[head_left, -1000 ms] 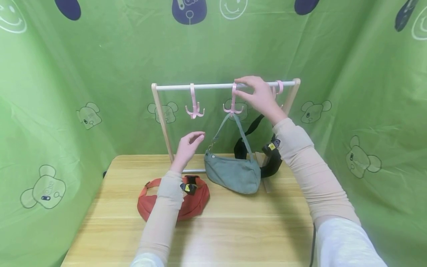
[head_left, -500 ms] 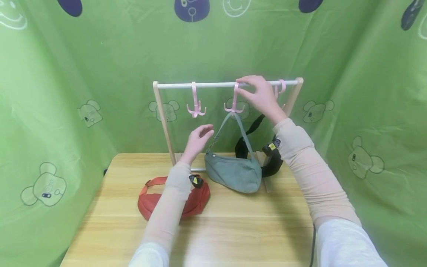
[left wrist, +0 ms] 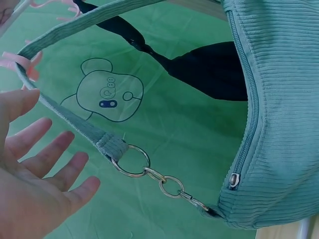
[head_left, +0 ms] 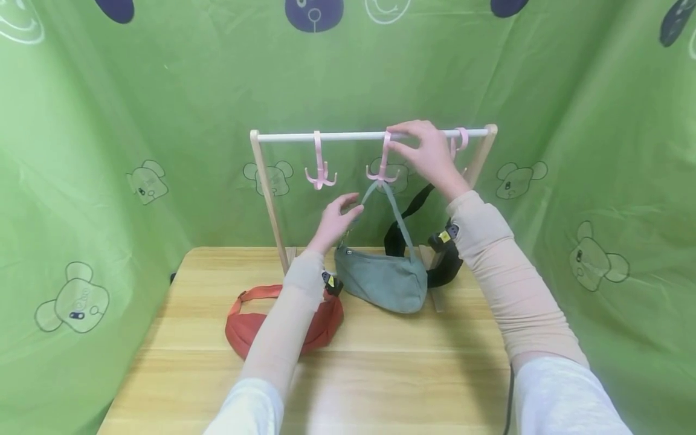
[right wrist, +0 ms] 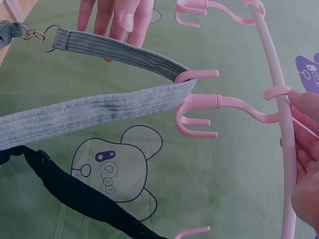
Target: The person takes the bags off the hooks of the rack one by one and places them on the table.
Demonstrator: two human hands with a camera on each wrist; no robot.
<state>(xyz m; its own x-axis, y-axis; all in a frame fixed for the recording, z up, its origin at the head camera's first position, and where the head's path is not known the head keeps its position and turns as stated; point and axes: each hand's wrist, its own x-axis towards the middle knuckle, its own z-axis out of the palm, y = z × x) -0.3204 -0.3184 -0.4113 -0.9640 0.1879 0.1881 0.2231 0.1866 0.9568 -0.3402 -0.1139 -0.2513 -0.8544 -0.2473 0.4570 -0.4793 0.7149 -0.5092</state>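
Observation:
A teal corduroy shoulder bag hangs by its strap from a prong of the middle pink hook. My right hand pinches the top of that hook at the white rail; the right wrist view shows thumb and fingers on either side of the rail. Beside the strap, my left hand is spread with relaxed fingers, holding nothing. In the left wrist view its fingertips come close to the strap; contact cannot be told. Metal rings link the strap to the bag's zipped end.
Another pink hook hangs on the left of the rail, and one on the right, partly behind my right hand. A black bag is behind the teal one. A red waist bag lies on the wooden table, partly under my left forearm.
My left hand has moved right and slightly up, from beside the left hook to the teal bag's strap, its fingers opening. The right hand stays at the middle hook.

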